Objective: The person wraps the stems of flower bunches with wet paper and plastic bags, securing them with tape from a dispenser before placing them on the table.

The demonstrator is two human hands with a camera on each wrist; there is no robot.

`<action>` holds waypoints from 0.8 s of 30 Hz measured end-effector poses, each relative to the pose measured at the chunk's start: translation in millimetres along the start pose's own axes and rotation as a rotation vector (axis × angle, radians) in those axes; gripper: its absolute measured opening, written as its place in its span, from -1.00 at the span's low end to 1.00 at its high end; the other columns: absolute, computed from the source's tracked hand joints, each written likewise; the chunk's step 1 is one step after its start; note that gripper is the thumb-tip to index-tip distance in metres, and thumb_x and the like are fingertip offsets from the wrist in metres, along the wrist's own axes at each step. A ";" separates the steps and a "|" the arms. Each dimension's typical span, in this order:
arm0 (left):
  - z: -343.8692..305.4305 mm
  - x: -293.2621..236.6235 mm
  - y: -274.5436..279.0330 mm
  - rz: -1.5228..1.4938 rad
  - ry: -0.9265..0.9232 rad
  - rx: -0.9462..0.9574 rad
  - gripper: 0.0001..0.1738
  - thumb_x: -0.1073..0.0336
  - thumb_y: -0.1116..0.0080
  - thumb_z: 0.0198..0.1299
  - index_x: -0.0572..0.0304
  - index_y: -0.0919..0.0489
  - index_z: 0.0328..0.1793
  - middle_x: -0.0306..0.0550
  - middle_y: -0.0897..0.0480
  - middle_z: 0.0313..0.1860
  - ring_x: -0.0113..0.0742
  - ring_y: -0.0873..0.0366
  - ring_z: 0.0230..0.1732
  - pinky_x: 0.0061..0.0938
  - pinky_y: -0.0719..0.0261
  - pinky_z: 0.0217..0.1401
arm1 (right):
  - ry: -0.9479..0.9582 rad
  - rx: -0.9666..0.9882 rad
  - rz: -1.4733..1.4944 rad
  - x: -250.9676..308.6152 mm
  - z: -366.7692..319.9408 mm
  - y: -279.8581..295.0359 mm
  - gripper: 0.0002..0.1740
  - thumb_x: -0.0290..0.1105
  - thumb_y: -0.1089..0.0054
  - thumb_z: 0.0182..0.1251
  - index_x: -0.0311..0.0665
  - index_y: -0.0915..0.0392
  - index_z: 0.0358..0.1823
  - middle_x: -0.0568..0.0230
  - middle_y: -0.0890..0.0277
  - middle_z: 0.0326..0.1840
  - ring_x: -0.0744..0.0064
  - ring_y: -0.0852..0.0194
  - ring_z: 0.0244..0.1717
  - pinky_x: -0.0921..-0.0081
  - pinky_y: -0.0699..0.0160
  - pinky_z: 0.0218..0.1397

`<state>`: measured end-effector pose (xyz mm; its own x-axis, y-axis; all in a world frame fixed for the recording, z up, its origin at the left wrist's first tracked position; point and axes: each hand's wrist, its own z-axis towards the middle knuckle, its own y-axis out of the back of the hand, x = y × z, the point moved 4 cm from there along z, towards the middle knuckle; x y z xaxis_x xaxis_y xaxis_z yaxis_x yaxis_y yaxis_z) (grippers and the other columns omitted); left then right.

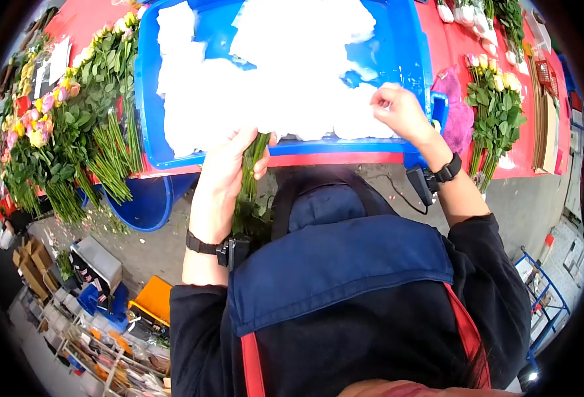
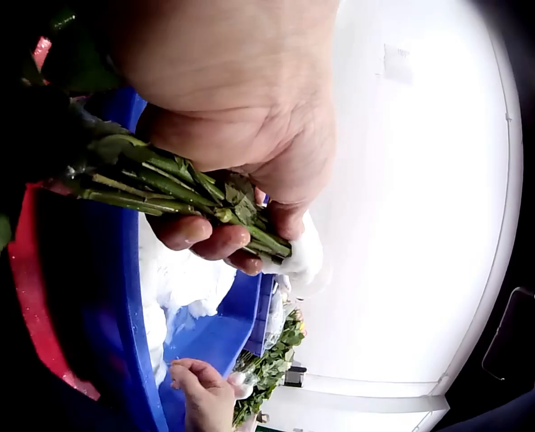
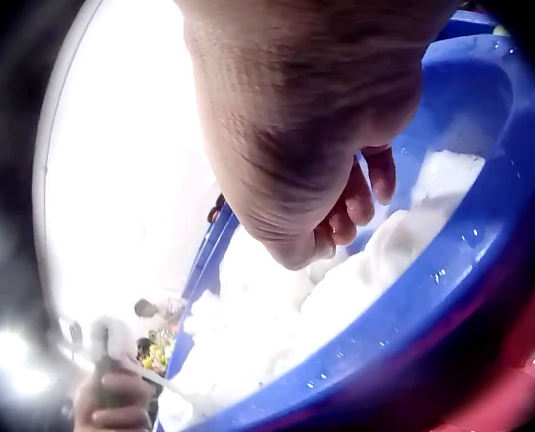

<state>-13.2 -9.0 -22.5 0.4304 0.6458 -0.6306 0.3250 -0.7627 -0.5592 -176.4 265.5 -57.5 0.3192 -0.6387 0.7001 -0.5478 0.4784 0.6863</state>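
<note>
My left hand (image 1: pixel 231 162) grips a bunch of green stems (image 2: pixel 173 184) at the front edge of a blue tub (image 1: pixel 147 116). White wet wadding (image 2: pixel 302 256) covers the stem ends just past the thumb, and the leafy part hangs toward my body. More white wadding (image 1: pixel 206 99) fills much of the tub, overexposed in the head view. Over the tub's right side hovers my right hand (image 1: pixel 401 114), its fingers loosely bent above the wadding. Nothing shows between those fingers (image 3: pixel 358 202) in the right wrist view, though the wrist hides part of them.
Bunches of yellow and pink roses (image 1: pixel 53 126) lie along the left of the red table (image 1: pixel 345 159). On the right are a pink cloth (image 1: pixel 456 112), another rose bunch (image 1: pixel 494 99) and flat cardboard (image 1: pixel 544 132). A blue bucket (image 1: pixel 143 205) stands below the table's left edge.
</note>
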 end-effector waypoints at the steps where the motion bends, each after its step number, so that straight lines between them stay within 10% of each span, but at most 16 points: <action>1: 2.0 0.4 -2.6 0.000 0.006 0.011 -0.66 0.14 -0.03 0.39 0.34 -0.56 -0.11 0.00 -0.61 -0.33 -0.39 -0.43 -0.66 -0.55 -0.34 -0.68 | 0.076 0.005 -0.058 1.8 -1.2 -0.1 -0.82 -0.35 -0.29 -0.01 -0.27 -0.60 -0.37 0.09 -0.54 -0.34 0.05 -0.52 -0.21 0.22 -0.52 -0.10; 7: 16.0 4.6 -13.0 -0.025 0.026 0.040 -0.64 0.15 0.00 0.41 0.39 -0.53 -0.14 0.04 -0.61 -0.33 -0.38 -0.42 -0.67 -0.54 -0.34 -0.69 | 0.330 0.069 -0.369 9.0 4.0 -23.8 -0.85 -0.36 -0.28 0.08 -0.25 -0.63 -0.34 0.23 -0.54 -0.35 0.24 -0.52 -0.14 0.31 -0.46 -0.03; 10: 17.5 4.8 -14.7 -0.035 0.027 0.041 -0.62 0.14 0.01 0.42 0.42 -0.53 -0.15 0.05 -0.60 -0.33 -0.38 -0.42 -0.67 -0.54 -0.34 -0.70 | -0.220 -0.009 0.271 -21.8 4.0 -6.4 -0.86 -0.36 -0.18 0.26 -0.26 -0.60 -0.26 0.37 -0.57 -0.33 0.49 -0.50 -0.12 0.43 -0.43 -0.03; 16: 24.6 7.8 -18.5 -0.052 0.041 0.045 -0.59 0.12 0.01 0.41 0.44 -0.55 -0.18 0.04 -0.61 -0.35 -0.37 -0.42 -0.67 -0.54 -0.35 -0.70 | -0.468 -0.222 1.369 -52.0 -0.2 -3.4 -0.81 -0.37 -0.10 0.38 -0.27 -0.58 -0.07 0.42 -0.53 -0.32 0.58 -0.44 -0.31 0.60 -0.43 -0.18; 23: 32.5 14.1 -26.5 -0.029 0.077 0.066 -0.59 0.10 -0.03 0.38 0.42 -0.55 -0.19 0.04 -0.62 -0.34 -0.37 -0.42 -0.67 -0.54 -0.36 -0.71 | 0.154 0.290 0.070 9.0 -24.9 -18.5 -0.83 -0.39 -0.27 0.26 -0.34 -0.66 -0.22 0.22 -0.66 -0.22 0.52 -0.56 -0.16 0.56 -0.51 -0.04; 24: 32.7 14.5 -27.4 -0.028 0.073 0.067 -0.59 0.10 -0.03 0.38 0.42 -0.55 -0.19 0.04 -0.62 -0.34 -0.37 -0.42 -0.67 -0.54 -0.36 -0.71 | -0.067 0.280 0.262 1.2 -22.5 -20.8 -0.83 -0.37 -0.29 0.23 -0.34 -0.67 -0.24 0.18 -0.66 -0.27 0.42 -0.61 -0.20 0.51 -0.54 -0.07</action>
<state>-43.4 22.4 -34.0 0.4830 0.6609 -0.5745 0.2818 -0.7385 -0.6126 -147.2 268.4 -66.5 0.0946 -0.5588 0.8239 -0.7971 0.4533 0.3989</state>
